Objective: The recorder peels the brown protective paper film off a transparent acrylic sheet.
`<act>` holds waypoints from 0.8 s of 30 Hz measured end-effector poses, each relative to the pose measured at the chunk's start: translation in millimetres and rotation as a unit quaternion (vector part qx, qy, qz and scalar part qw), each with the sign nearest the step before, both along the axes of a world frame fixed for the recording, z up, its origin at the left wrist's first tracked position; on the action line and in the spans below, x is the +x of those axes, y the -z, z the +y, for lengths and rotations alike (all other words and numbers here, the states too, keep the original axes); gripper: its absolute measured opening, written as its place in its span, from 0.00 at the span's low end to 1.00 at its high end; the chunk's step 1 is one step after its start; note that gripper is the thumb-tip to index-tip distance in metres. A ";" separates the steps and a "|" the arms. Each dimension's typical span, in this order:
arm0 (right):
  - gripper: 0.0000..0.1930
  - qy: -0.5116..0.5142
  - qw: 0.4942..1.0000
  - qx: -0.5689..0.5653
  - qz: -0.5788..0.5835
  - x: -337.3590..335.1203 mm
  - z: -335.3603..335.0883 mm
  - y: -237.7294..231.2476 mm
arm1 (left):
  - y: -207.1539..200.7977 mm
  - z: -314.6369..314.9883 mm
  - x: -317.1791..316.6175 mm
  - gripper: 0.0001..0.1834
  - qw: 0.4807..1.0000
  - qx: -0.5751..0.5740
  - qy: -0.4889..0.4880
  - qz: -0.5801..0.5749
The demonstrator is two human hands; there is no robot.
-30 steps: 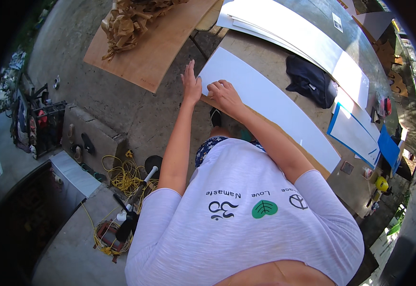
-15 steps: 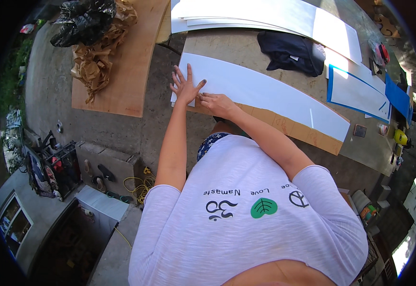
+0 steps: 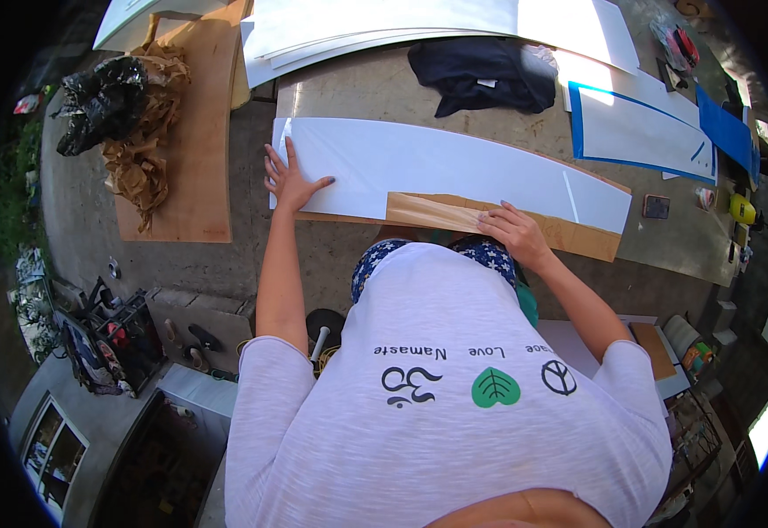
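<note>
A long white sheet (image 3: 454,163) with a curved far edge lies on the table in front of me. Flat on its left end rests my left hand (image 3: 291,187), fingers spread. A strip of brown paper (image 3: 569,231) runs along the sheet's near edge on the right. Its left part (image 3: 428,211) is paler and stands out against the white. My right hand (image 3: 512,231) has its fingers bent over this strip, close to my body, with the thumb side partly hidden. Left of the strip, a thin brown edge shows below the white.
Beyond the sheet lie stacked white panels (image 3: 384,31) and a dark cloth (image 3: 481,77). To the right are a blue-edged white sheet (image 3: 635,128), a phone (image 3: 656,207) and a yellow tool (image 3: 741,209). At left, crumpled brown paper (image 3: 138,172) and black plastic (image 3: 102,101) lie on a wooden board (image 3: 199,158).
My right hand has moved right along the near edge, away from my left hand. The brown strip now begins farther right. My left hand stays spread on the sheet's left end.
</note>
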State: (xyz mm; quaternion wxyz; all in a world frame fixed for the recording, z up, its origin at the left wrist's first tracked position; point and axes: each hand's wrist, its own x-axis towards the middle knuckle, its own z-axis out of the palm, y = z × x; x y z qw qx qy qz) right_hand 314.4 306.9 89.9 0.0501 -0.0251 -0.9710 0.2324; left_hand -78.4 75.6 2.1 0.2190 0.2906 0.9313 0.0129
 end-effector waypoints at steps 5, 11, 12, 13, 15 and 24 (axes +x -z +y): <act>0.14 0.055 0.997 0.042 -0.039 83.0 31.8 -26.6 | 1.4 -2.0 1.1 0.74 1.000 0.007 0.005 0.014; 0.15 0.090 0.988 0.092 -0.090 173.1 67.1 -49.5 | 1.5 -0.8 -5.4 0.74 1.000 -0.012 0.007 -0.016; 0.15 0.088 0.986 0.103 -0.101 186.2 73.0 -51.2 | 1.5 -1.8 -7.2 0.74 0.999 -0.023 0.001 -0.024; 0.16 0.087 0.983 0.113 -0.112 199.8 78.4 -52.1 | 1.4 -3.4 -8.8 0.75 0.999 -0.030 0.004 -0.027; 0.16 0.098 0.980 0.122 -0.124 230.2 90.8 -52.4 | 2.4 -3.8 -11.3 0.75 0.999 -0.037 0.007 -0.027; 0.15 0.309 0.906 -0.028 -0.289 268.0 103.9 -8.9 | 4.3 3.2 -14.3 0.74 0.998 -0.050 0.004 -0.027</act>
